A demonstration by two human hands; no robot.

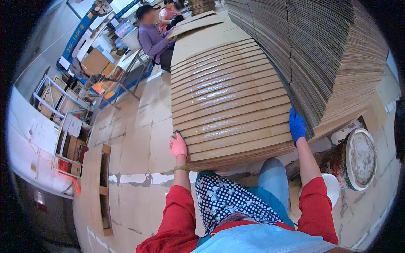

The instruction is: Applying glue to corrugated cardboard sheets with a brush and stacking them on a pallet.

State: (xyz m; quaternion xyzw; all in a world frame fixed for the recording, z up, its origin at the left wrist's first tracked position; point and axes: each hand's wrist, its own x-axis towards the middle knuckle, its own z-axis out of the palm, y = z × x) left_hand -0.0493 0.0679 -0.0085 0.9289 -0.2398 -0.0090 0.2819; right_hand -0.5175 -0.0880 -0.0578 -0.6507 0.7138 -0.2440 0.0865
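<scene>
In front of me lies a stack of brown cardboard sheets (223,150), fanned out in overlapping steps away from me. A shiny, wet-looking band (215,90) runs down the middle of the exposed strips. My left hand (178,145), in a pink glove, grips the near left corner of the sheets, its fingertips partly hidden at the edge. Opposite it, my right hand (297,125) in a blue glove holds the right edge, beside the tall upright cardboard pile. What the right fingers do under the edge is hidden.
A tall pile of folded cardboard (312,55) borders the right side. Below it stands a round bucket (360,159) with a crusted top. Far ahead, a person in purple (152,40) sits by loose cardboard (196,27). A wooden pallet (103,189) stands at left.
</scene>
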